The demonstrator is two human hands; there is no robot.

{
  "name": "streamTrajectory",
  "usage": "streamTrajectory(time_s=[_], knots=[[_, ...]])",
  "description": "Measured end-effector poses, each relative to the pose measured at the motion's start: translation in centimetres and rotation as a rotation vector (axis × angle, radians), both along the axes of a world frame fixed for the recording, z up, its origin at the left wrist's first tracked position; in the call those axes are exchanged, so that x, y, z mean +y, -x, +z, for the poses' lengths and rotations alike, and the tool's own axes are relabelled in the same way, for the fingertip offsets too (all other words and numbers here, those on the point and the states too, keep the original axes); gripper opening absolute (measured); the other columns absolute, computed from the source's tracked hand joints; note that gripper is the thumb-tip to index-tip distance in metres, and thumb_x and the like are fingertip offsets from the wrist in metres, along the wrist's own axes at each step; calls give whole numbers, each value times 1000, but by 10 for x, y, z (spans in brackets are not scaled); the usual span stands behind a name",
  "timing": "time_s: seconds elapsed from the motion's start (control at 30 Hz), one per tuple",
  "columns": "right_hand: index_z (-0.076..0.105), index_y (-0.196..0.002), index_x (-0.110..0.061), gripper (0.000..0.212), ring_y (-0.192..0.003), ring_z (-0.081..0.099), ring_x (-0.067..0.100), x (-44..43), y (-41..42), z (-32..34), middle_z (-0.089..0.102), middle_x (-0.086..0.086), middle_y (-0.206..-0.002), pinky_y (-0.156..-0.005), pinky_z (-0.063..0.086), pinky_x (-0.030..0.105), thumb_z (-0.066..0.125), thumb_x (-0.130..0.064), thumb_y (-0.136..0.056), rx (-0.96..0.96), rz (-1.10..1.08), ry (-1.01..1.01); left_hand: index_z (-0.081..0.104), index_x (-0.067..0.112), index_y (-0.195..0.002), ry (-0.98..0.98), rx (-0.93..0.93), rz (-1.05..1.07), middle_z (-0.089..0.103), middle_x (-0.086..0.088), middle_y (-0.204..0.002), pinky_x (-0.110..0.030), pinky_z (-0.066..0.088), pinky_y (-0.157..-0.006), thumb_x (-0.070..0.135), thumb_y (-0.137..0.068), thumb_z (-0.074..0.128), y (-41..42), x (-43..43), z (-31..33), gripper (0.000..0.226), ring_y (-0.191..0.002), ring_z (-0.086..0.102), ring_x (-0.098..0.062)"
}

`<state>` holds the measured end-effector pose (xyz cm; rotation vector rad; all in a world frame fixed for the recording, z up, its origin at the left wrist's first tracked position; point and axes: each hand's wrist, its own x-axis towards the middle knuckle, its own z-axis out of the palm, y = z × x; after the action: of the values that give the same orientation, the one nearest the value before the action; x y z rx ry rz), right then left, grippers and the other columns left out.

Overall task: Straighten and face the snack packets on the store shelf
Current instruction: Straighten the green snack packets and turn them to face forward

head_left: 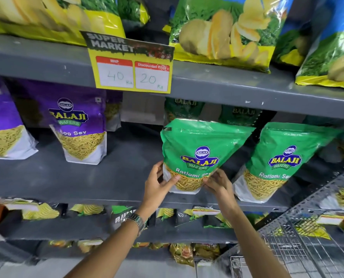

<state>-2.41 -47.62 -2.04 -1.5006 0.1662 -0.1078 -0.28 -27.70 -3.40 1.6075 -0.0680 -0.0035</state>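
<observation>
A green Ratlami Sev packet stands upright at the front edge of the grey middle shelf, label facing me. My left hand grips its lower left corner, thumb across the front. My right hand holds its lower right corner. A second green packet stands just to the right, tilted a little. More green packets sit behind in shadow. Two purple Aloo Sev packets stand further left on the same shelf.
A yellow price tag hangs from the upper shelf edge, with large chip bags above it. Small packets fill the lower shelves. A wire basket sits at the lower right. Bare shelf lies between the purple and green packets.
</observation>
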Motion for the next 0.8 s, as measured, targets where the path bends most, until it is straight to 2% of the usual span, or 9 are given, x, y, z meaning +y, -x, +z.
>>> streamTrajectory(time_s=[0.1, 0.27, 0.43, 0.5, 0.6, 0.67, 0.73, 0.8], knots=[[55, -111, -15, 51, -108, 62, 26, -1, 7, 0, 66, 8, -113, -81, 53, 27, 73, -25, -64, -2, 8, 14, 46, 24, -128, 4, 0, 7, 60, 8, -127, -7, 45, -89, 32, -73, 76, 8, -1, 0, 64, -119, 53, -3], [53, -115, -12, 49, -110, 60, 28, 0, 12, 0, 65, 9, -114, -83, 51, 30, 68, -21, -68, 3, 1, 25, 46, 20, -129, 19, -9, 16, 58, 11, -119, 4, 40, -77, 23, -75, 76, 16, -5, 6, 61, -103, 52, 12], [54, -115, -14, 60, -107, 61, 24, 0, 15, -1, 66, 5, -111, -86, 50, 32, 73, -32, -60, 10, -5, 33, 46, 22, -128, 17, -9, 30, 56, 8, -125, 7, 38, -77, 27, -74, 76, 18, -4, 6, 62, -114, 50, -4], [56, -114, -18, 63, -107, 61, 22, 0, 14, -2, 67, 2, -111, -87, 50, 33, 72, -38, -56, 9, -6, 39, 46, 23, -129, 2, -7, 36, 55, 8, -128, 7, 37, -77, 31, -74, 76, 17, -3, 6, 63, -118, 49, -5], [54, -117, -17, 60, -109, 60, 22, 4, 12, -3, 65, 3, -115, -89, 48, 35, 71, -34, -62, 0, -16, 42, 44, 23, -131, 1, -5, 30, 53, 6, -133, 9, 36, -75, 33, -75, 75, 16, -4, 5, 64, -119, 48, -5], [50, -124, -17, 58, -111, 58, 20, 12, 15, -9, 62, 4, -120, -93, 47, 36, 68, -27, -70, -41, -118, 51, 40, 25, -133, 2, 1, 13, 48, 5, -138, 8, 36, -75, 35, -75, 74, 15, -3, 1, 67, -122, 44, -4], [46, -127, -19, 58, -116, 54, 20, 27, 25, -20, 56, 6, -128, -97, 44, 39, 65, -28, -73, -113, -370, 108, 36, 27, -136, 53, 7, -9, 43, 5, -142, 5, 39, -78, 32, -77, 73, 14, 3, -3, 69, -127, 40, -5], [48, -119, -19, 50, -109, 53, 16, 52, 40, -33, 55, 4, -120, -91, 43, 41, 60, -29, -72, -149, -621, 164, 36, 28, -136, 128, 6, 5, 41, 5, -143, -3, 45, -81, 25, -79, 72, 13, 16, -6, 67, -131, 38, -7]])
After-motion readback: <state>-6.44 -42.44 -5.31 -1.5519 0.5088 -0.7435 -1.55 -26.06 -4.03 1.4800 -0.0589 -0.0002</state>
